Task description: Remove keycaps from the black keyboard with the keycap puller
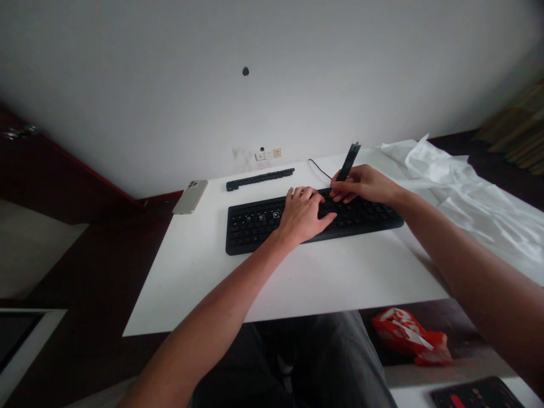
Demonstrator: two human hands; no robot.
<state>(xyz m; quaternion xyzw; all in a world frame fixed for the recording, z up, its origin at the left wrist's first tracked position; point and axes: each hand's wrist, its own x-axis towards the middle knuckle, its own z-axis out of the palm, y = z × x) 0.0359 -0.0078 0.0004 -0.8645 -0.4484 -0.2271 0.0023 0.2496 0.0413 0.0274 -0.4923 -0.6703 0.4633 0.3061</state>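
A black keyboard (246, 241) lies across the white table. On its left part, a few spots among the keys look pale, as if keycaps are off there. My left hand (302, 211) rests on the middle of the keyboard with its fingers spread, holding nothing. Close beside it, my right hand (361, 182) is closed on a flat black stick-like tool (350, 160), which stands tilted with its upper end free. The tool's lower end is hidden by my fingers at the keyboard's top keys. Behind the keyboard lies a long row of black keycaps (260, 178).
A pale phone (191, 197) lies at the table's left edge. A black cable (318, 168) runs behind the keyboard. White crumpled sheeting (463, 187) covers the table's right side. Wall sockets (269, 154) sit behind. Below the table is a red plastic bag (408, 337).
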